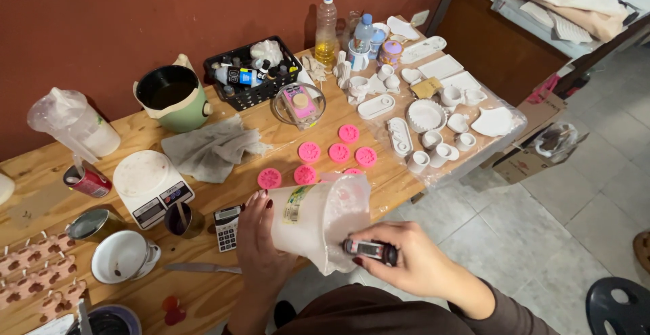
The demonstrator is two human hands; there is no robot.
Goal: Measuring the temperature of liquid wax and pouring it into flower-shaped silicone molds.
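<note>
The left hand (261, 237) stands upright with its palm turned inward, fingers (257, 203) pointing up and spread in a curved grasp, painted nails at their tips. The right hand (406, 257) lies across below those fingertips, its fingers (365, 237) curled leftward and pinched closed with the thumb beneath them. Its forearm runs back to the lower right in a brown sleeve.
</note>
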